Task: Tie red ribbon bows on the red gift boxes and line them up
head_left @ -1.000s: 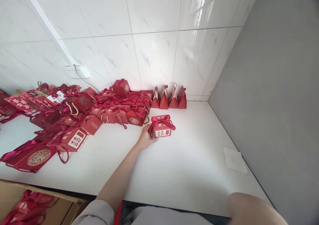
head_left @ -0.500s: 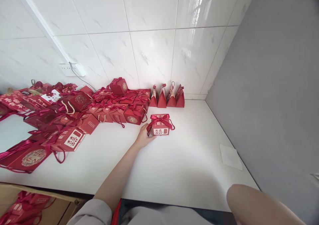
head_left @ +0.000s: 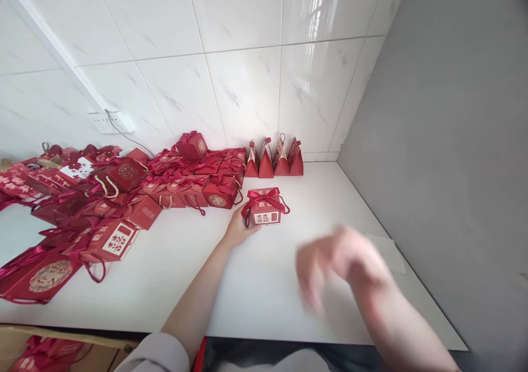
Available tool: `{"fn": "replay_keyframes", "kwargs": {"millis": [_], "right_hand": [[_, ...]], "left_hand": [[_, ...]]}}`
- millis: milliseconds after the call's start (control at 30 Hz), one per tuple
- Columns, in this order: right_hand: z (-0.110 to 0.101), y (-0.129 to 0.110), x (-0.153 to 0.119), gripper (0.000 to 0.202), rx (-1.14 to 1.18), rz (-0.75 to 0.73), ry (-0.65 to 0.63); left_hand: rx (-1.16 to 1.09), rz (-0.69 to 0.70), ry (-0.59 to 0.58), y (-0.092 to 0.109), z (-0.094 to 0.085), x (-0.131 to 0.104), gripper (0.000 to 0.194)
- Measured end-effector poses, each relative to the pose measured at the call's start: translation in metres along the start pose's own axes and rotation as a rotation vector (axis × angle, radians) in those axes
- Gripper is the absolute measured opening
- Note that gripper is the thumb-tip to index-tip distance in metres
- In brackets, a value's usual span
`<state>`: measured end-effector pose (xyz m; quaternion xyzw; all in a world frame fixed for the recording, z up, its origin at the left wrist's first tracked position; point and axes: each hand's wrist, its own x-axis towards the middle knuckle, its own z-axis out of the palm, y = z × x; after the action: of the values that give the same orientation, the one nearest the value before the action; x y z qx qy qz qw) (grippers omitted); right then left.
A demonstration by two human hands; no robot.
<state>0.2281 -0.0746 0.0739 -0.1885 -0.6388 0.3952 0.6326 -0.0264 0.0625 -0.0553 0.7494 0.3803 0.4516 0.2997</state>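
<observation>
A small red gift box point(head_left: 266, 218) with white lettering, a ribbon bow on top and a cord handle stands upright on the white table. My left hand point(head_left: 238, 226) is closed on its left side, with the fingers partly hidden behind the box. To the right and nearer to me, my right hand point(head_left: 330, 259) is over the table, apart from the box. Motion smears its fingers, which hang downward, and I see no object in it.
Many red gift boxes point(head_left: 196, 188) are piled along the left side of the table. Several triangular red boxes point(head_left: 281, 163) line the tiled wall. A white paper point(head_left: 390, 254) lies by the grey partition point(head_left: 454, 141). More boxes sit in a cardboard carton point(head_left: 99, 355) below.
My right hand has come into view from the lower right and swung over the table. My left hand and the box it holds stay in place. The view has shifted slightly.
</observation>
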Motion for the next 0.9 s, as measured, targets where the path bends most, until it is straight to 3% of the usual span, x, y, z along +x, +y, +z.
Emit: {"fn": "replay_keyframes", "kwargs": {"millis": [67,100,167,200,333,400,467,667,900], "right_hand": [[0.005,0.051,0.023,0.032,0.051,0.076,0.152],[0.007,0.077,0.031,0.031,0.093,0.127,0.288],[0.009,0.126,0.035,0.035,0.100,0.251,0.547],[0.008,0.147,0.032,0.039,0.094,0.302,0.612],[-0.004,0.195,0.014,0.053,0.069,0.409,0.551],[-0.008,0.202,0.011,0.056,0.105,0.451,0.527],[-0.008,0.204,0.011,0.060,0.134,0.466,0.517],[0.001,0.194,0.006,0.054,0.055,0.381,0.361],[0.006,0.176,0.003,0.057,0.014,0.393,0.218]], "left_hand": [[-0.056,0.000,-0.021,-0.002,0.001,-0.001,0.081],[-0.069,-0.011,-0.023,-0.003,0.001,-0.001,0.082],[-0.059,-0.052,-0.006,-0.005,-0.001,-0.002,0.089],[-0.030,-0.069,0.001,-0.006,-0.003,-0.001,0.092],[0.111,-0.040,-0.155,-0.004,-0.011,0.010,0.085],[0.118,-0.048,-0.243,-0.002,-0.011,0.019,0.074],[0.105,-0.084,-0.253,-0.003,-0.007,0.025,0.069],[0.043,-0.276,-0.022,-0.008,0.007,0.025,0.056],[0.005,-0.287,-0.021,-0.001,0.007,0.017,0.055]]}}
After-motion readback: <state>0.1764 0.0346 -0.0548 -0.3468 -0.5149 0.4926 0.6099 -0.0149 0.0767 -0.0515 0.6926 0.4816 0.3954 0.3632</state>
